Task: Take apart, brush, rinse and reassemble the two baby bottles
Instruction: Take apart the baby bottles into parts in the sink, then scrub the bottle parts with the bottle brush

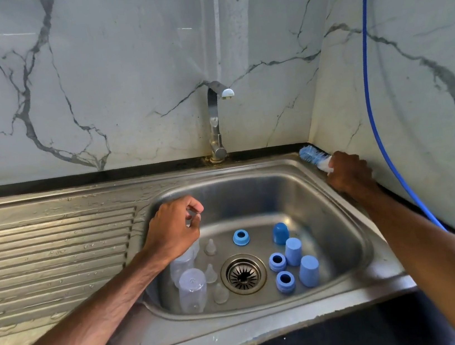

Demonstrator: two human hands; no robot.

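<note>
Stainless steel sink holds the bottle parts, all taken apart. On its left side a clear bottle sits under the left hand, whose grip is curled round the bottle's top. A second clear bottle stands just in front of it. Three clear nipples lie in a loose row between the bottles and the drain. Right of the drain are three blue rings and three blue caps, close together but mostly apart.

At the basin's back right corner the right hand has its grip wrapped round the white handle of a brush, with the blue bristles resting on the rim.

A ribbed drainboard, wet with drops, runs off to the left. A bent steel tap rises behind the basin from the dark surface. Behind it is a grey-veined marble wall, and a blue hose hangs down the right side.
</note>
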